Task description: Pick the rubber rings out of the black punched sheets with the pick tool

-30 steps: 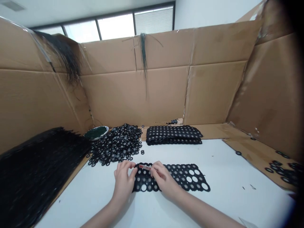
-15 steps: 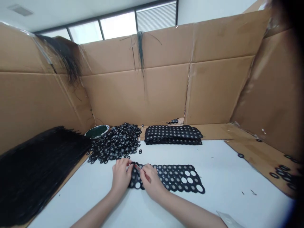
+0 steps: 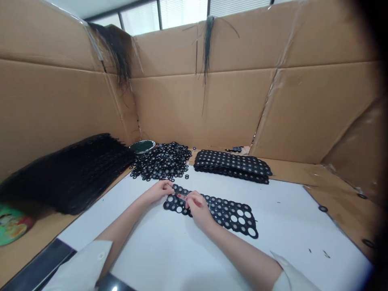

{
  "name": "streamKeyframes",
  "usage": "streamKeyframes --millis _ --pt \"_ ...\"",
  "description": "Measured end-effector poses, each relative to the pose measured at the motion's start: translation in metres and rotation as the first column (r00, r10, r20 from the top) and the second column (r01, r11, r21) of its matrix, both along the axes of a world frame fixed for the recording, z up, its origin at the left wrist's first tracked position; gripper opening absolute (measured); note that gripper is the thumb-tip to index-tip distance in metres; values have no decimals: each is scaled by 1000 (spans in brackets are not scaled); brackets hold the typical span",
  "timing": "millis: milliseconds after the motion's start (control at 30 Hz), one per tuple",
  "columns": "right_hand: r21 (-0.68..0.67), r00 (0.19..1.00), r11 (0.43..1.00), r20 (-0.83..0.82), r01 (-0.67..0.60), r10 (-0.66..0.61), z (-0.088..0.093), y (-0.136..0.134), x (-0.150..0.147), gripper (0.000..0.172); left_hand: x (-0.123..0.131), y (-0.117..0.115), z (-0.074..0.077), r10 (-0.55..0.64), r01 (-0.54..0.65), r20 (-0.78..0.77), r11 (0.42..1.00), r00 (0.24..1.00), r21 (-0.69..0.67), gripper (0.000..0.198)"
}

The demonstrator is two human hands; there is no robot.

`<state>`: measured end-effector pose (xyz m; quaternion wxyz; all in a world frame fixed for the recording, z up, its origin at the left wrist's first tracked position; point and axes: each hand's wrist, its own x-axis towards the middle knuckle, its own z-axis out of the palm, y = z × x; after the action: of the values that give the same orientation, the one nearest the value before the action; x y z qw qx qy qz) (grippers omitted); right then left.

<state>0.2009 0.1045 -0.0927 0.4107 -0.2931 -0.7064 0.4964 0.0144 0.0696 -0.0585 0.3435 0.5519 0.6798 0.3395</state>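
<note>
A flat mat of joined black rings (image 3: 226,210) lies on the white tabletop, with a few larger white circles showing at its two ends. At the mat's upper left corner, my left hand (image 3: 162,190) is closed, thumb and fingers pinched on the edge. My right hand (image 3: 198,208) is wrapped round a slim tool with a red and clear shaft (image 3: 181,196), which points left across the mat toward my left fingers. The tool's tip is too small to make out.
Behind the mat are a heap of loose black rings (image 3: 165,159), a stack of finished-looking ring mats (image 3: 232,163) and a dish of dark green material (image 3: 142,146). Long black strands (image 3: 69,173) lie at left. Cardboard walls (image 3: 194,97) enclose the table. A green round object (image 3: 13,224) sits at lower left.
The view has shifted left and down. My left hand has drawn slightly away from the tool, still at the mat's corner; the tool's shaft now shows more. The mat appears more slanted.
</note>
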Motion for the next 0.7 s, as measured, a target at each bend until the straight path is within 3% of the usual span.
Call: streamKeyframes --millis 100,200,300,467,700 --pt "-42 999 999 11 -34 35 5 -3 1 27 -8 -14 12 -137 136 4 981 991 -137 29" --pt "-26 996 996 16 -82 82 9 -6 3 26 -10 -22 17 -200 188 -35 957 979 -221 20" --pt "16 993 994 31 -112 111 6 -4 5 26 -9 -23 15 -207 187 -60 951 976 -247 20" --pt "-32 987 986 -9 -161 161 1 1 6 29 -7 -21 14 -177 159 -48 954 983 -255 19" --pt "-56 986 984 -2 -167 167 6 2 9 30 -7 -21 15 -128 122 -8 959 992 -257 18"
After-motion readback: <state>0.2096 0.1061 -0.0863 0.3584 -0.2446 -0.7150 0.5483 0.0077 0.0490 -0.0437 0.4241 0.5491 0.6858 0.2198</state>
